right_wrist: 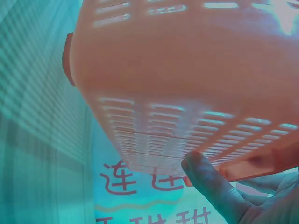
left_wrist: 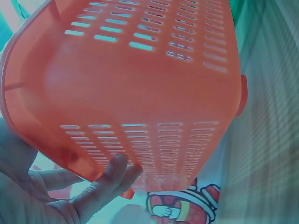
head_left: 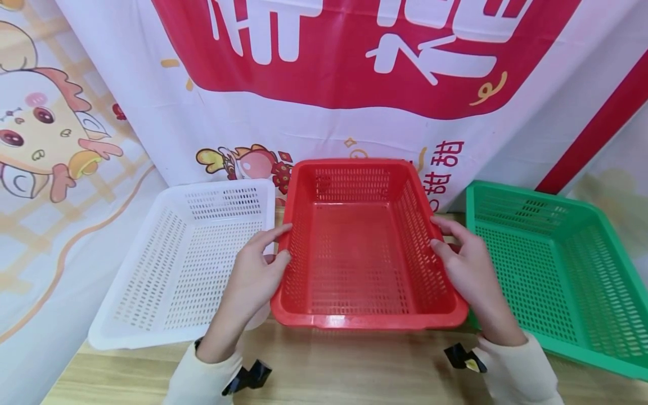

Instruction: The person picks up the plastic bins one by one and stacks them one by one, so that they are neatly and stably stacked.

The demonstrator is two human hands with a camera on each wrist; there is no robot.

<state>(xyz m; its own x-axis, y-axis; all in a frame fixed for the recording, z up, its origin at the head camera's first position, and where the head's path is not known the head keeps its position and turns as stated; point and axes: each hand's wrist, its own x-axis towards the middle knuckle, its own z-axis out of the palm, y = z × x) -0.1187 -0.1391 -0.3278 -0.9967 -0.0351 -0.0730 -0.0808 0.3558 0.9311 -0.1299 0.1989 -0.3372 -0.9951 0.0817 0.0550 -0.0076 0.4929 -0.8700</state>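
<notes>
A red perforated plastic basket [head_left: 349,253] is in the middle of the head view, with nothing inside it. On its left side my left hand [head_left: 255,275] grips the rim, thumb and fingers pinching the edge. My right hand [head_left: 471,270] holds the opposite rim the same way. In the left wrist view the slotted outer wall of the red basket [left_wrist: 140,88] fills most of the picture, with fingers [left_wrist: 107,182] against it. The right wrist view shows the other end of the basket [right_wrist: 187,60] and a finger [right_wrist: 208,179] pressed along its slotted side.
A white basket [head_left: 134,337] stands to the left and a green basket [head_left: 567,270] to the right, both on the wooden table [head_left: 354,365]. Behind them hangs a printed red and white cloth [head_left: 324,124]. Dark straps [head_left: 248,378] show at the cuffs.
</notes>
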